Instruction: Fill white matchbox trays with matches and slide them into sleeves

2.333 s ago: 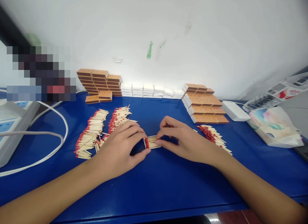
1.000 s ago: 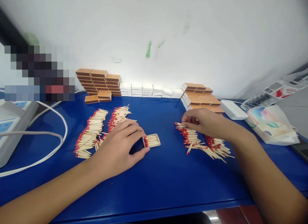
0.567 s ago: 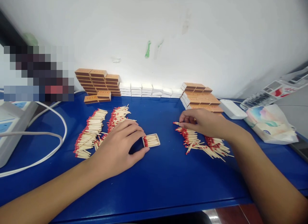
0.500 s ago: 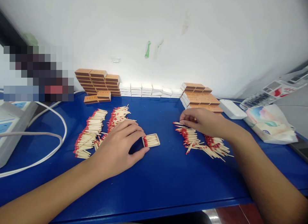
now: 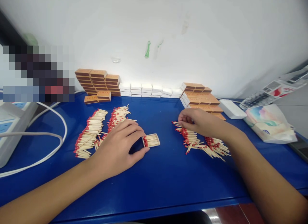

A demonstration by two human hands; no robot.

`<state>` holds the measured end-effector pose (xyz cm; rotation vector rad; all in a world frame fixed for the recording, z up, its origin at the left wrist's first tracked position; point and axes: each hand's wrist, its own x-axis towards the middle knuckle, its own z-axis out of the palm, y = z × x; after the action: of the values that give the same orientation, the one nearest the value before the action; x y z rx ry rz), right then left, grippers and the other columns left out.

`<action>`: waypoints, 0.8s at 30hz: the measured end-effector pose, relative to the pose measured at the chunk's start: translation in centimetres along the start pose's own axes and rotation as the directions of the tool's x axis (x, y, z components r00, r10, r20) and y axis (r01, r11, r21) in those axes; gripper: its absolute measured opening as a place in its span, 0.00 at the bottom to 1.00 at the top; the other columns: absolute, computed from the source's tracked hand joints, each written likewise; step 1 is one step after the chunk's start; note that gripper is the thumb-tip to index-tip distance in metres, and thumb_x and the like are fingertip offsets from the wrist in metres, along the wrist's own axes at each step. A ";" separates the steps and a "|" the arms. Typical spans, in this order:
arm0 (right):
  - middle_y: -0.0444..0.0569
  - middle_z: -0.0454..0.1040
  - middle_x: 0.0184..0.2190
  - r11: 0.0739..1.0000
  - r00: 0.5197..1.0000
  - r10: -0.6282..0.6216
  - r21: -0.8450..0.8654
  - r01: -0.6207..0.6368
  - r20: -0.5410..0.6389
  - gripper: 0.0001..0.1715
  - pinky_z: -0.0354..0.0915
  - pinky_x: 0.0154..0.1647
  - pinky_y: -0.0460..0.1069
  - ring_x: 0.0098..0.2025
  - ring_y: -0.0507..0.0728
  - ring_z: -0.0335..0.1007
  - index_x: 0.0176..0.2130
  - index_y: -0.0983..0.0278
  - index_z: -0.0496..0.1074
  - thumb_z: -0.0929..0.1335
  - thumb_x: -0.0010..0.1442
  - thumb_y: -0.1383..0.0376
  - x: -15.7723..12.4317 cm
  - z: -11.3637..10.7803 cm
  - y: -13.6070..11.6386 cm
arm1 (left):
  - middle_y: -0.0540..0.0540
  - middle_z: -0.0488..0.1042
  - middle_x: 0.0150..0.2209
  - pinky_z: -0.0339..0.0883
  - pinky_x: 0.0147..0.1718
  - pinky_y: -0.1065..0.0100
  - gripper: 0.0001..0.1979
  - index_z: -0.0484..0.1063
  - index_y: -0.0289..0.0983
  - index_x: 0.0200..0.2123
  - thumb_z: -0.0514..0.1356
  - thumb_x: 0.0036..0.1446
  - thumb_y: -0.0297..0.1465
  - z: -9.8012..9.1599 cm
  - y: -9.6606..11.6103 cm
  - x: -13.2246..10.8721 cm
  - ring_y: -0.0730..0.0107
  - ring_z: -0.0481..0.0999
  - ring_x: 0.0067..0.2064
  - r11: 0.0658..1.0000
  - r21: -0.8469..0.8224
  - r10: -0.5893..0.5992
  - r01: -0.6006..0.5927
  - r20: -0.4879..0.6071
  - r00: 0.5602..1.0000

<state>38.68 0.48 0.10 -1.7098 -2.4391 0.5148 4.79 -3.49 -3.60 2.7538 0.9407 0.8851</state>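
My left hand [image 5: 116, 150] rests on the table and steadies a small matchbox tray [image 5: 154, 145] by its left end, between thumb and forefinger. Inside the tray lies a layer of red-headed matches [image 5: 152, 140], heads to the left. On the other side, my right hand [image 5: 201, 123] pinches a few matches [image 5: 176, 124] at the far end of a loose match pile [image 5: 191, 136]; its fingertips partly hide them. Beside my left hand lie two more match rows, one outer row [image 5: 94, 126] and one inner row [image 5: 117, 115] partly covered by that hand.
Against the wall stand brown matchbox stacks at left [image 5: 96, 82] and right [image 5: 201, 98], with white trays [image 5: 141, 90] between them. A power strip [image 5: 14, 127] with white cables [image 5: 64, 127] is at left. A white adapter [image 5: 232, 109] and tissue pack [image 5: 269, 124] lie right.
My right hand has shifted slightly left, with the pinched matches at its fingertips. My left hand and the tray have stayed in place.
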 end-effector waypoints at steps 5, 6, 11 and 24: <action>0.49 0.79 0.32 1.000 1.000 0.018 0.002 -0.018 -0.002 0.15 0.63 0.32 0.52 0.31 0.58 0.72 0.38 0.59 0.74 0.67 0.68 0.52 -0.1 -0.3 0.4 | 0.42 0.84 0.48 0.75 0.61 0.47 0.08 0.79 0.39 0.47 0.66 0.70 0.35 -0.1 0.0 0.1 0.51 0.78 0.58 1.000 0.002 -0.002 0.002 0.000 1.000; 0.50 0.79 0.33 1.000 1.000 0.024 -0.003 -0.024 -0.006 0.15 0.63 0.33 0.52 0.32 0.59 0.72 0.39 0.59 0.75 0.67 0.68 0.51 -0.2 -0.4 0.6 | 0.42 0.84 0.48 0.75 0.61 0.47 0.08 0.79 0.39 0.47 0.66 0.70 0.36 -0.1 0.0 0.1 0.51 0.78 0.58 1.000 0.003 -0.002 0.002 0.003 1.000; 0.49 0.80 0.33 0.995 0.995 0.088 -0.048 -0.086 0.041 0.15 0.62 0.31 0.52 0.32 0.58 0.72 0.37 0.58 0.74 0.67 0.68 0.51 -0.6 -0.8 1.5 | 0.42 0.84 0.48 0.75 0.61 0.47 0.07 0.79 0.38 0.47 0.66 0.70 0.35 -0.1 0.0 0.2 0.51 0.78 0.58 1.000 0.001 0.005 -0.005 -0.001 1.000; 0.50 0.79 0.33 0.998 0.998 0.045 -0.036 -0.044 0.033 0.16 0.62 0.32 0.53 0.32 0.60 0.72 0.38 0.59 0.74 0.65 0.69 0.52 -0.4 -0.6 -0.5 | 0.42 0.84 0.48 0.74 0.62 0.47 0.08 0.79 0.38 0.47 0.67 0.70 0.35 0.0 -0.1 0.1 0.51 0.78 0.58 1.000 0.009 0.007 -0.007 0.003 1.000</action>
<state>38.60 0.11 0.88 -1.7868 -2.4527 0.5132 4.77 -3.40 -3.58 2.7668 0.9377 0.8793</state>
